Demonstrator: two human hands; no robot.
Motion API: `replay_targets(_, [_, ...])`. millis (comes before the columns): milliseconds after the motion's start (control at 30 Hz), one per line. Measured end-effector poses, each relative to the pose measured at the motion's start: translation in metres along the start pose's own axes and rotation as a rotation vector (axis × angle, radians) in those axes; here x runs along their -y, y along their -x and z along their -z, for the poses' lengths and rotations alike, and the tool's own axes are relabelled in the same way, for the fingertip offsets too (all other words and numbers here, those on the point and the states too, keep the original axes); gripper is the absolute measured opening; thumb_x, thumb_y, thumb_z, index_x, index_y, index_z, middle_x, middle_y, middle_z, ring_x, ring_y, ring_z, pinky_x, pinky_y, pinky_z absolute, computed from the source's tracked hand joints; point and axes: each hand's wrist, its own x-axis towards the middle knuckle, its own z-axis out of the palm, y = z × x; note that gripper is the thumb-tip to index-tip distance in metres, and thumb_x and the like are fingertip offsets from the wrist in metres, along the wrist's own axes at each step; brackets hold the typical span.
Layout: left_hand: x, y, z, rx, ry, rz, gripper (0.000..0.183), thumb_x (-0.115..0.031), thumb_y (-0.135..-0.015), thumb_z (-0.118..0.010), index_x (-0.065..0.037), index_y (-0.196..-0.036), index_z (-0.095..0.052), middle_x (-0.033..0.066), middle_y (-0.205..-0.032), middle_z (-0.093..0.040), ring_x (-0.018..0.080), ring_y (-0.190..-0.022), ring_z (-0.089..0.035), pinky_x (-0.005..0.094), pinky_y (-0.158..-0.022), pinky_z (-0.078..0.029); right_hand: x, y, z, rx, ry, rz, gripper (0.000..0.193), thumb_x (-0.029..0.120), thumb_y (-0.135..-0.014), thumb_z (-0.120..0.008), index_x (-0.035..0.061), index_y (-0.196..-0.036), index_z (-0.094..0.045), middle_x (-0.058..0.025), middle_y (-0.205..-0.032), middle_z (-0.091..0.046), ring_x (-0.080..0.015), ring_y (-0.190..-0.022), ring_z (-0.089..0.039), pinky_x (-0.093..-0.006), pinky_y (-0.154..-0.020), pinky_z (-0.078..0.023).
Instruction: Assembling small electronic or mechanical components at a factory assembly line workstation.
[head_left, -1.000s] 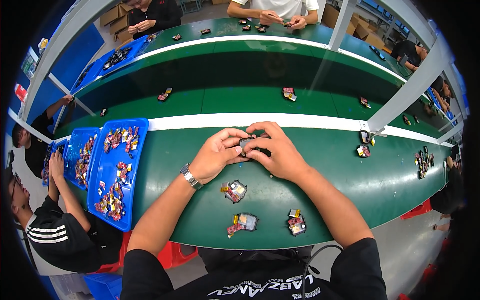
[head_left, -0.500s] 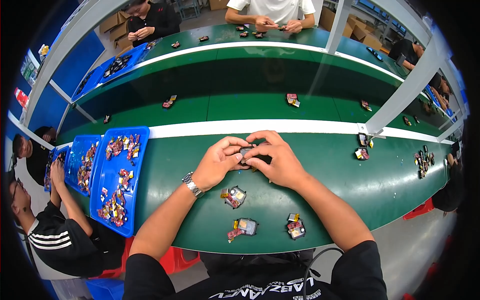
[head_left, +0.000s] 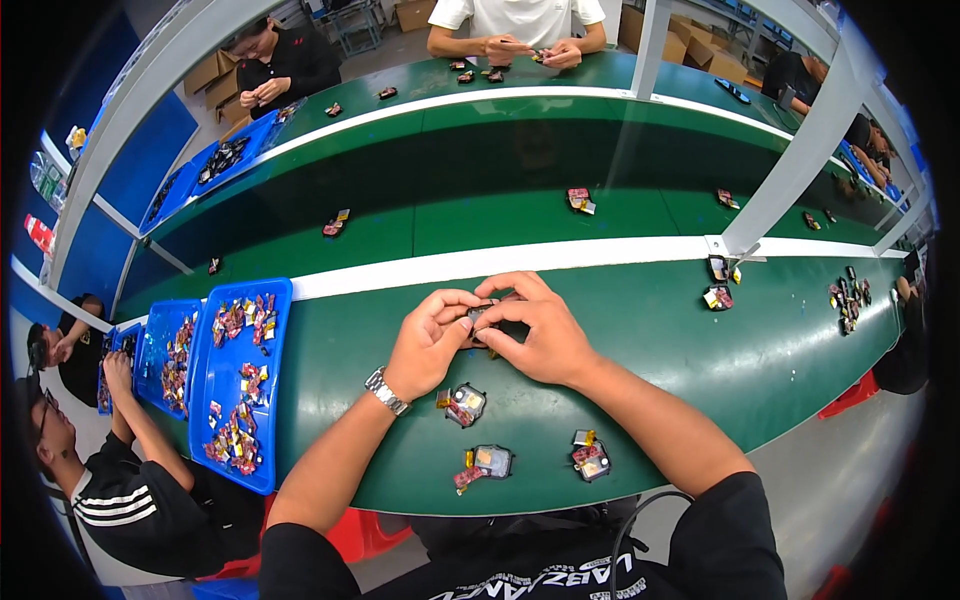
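We had a blue tray (head_left: 226, 366) of loose parts (head_left: 238, 318), then our left hand (head_left: 428, 343) pinching a small dark case (head_left: 476, 317) over the green table (head_left: 660, 320), our right hand (head_left: 545, 330) pinching its other side, and a little heap (head_left: 848, 300) far right.

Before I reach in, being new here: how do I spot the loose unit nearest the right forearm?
Find the green table. Three loose units lie toward its near edge; take the rightmost unit. Its silver-yellow piece lies on the far side, not the left like theirs.
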Motion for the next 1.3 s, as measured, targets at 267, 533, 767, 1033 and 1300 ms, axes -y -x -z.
replay_targets(267, [0.005, 0.0, 0.01, 0.05, 0.13, -0.002, 0.027, -0.004, -0.099, -0.048, -0.002, -0.127, -0.048, 0.0126, -0.126, -0.059, 0.0182, -0.115, -0.06, 0.0333, -0.095, -0.054, 0.003, 0.002, -0.008, -0.077, 0.063, 0.02, 0.008, 0.007, -0.08, -0.072, 0.0057, -0.088, -0.072, -0.0062, -0.114, -0.062, -0.0248, -0.106, -0.057, -0.0346, -0.086, -0.051])
replay_targets(533, [0.009, -0.002, 0.014, 0.096, 0.21, 0.012, 0.026, -0.004, -0.099, -0.048, -0.004, -0.125, -0.048, 0.0157, -0.135, -0.056, 0.0198, -0.119, -0.059, 0.0343, -0.097, -0.053, 0.004, 0.003, -0.008, -0.063, 0.049, -0.037, 0.012, 0.008, -0.081, -0.072, 0.0067, -0.093, -0.074, -0.0054, -0.117, -0.062, -0.0254, -0.11, -0.056, -0.0359, -0.091, -0.05])
replay_targets(767, [0.009, -0.003, 0.013, 0.089, 0.236, 0.017, 0.026, -0.004, -0.098, -0.053, -0.004, -0.124, -0.048, 0.0139, -0.129, -0.058, 0.0204, -0.115, -0.061, 0.0349, -0.094, -0.055, -0.006, 0.007, -0.01, -0.055, -0.072, -0.135, 0.014, 0.011, -0.082, -0.073, 0.0108, -0.096, -0.076, -0.0049, -0.122, -0.062, -0.0267, -0.116, -0.054, -0.0375, -0.096, -0.048])
replay_targets(1033, [0.001, 0.0, 0.007, 0.052, 0.22, 0.019, 0.026, -0.002, -0.098, -0.049, -0.003, -0.123, -0.049, 0.011, -0.124, -0.059, 0.0183, -0.113, -0.061, 0.0345, -0.096, -0.054, 0.001, 0.007, -0.012, -0.065, 0.024, -0.114, 0.013, 0.011, -0.082, -0.073, 0.0114, -0.095, -0.076, -0.0051, -0.122, -0.063, -0.0262, -0.115, -0.055, -0.0371, -0.096, -0.048])
replay_targets(1300, [0.007, 0.0, 0.013, 0.054, 0.244, 0.001, 0.017, -0.004, -0.097, -0.055, -0.006, -0.114, -0.05, 0.0124, -0.124, -0.059, 0.0188, -0.109, -0.062, 0.0354, -0.09, -0.057, -0.007, 0.002, -0.007, 0.005, -0.344, -0.256, 0.014, 0.009, -0.083, -0.073, 0.0082, -0.096, -0.076, -0.007, -0.119, -0.065, -0.0235, -0.112, -0.06, -0.0347, -0.095, -0.048])
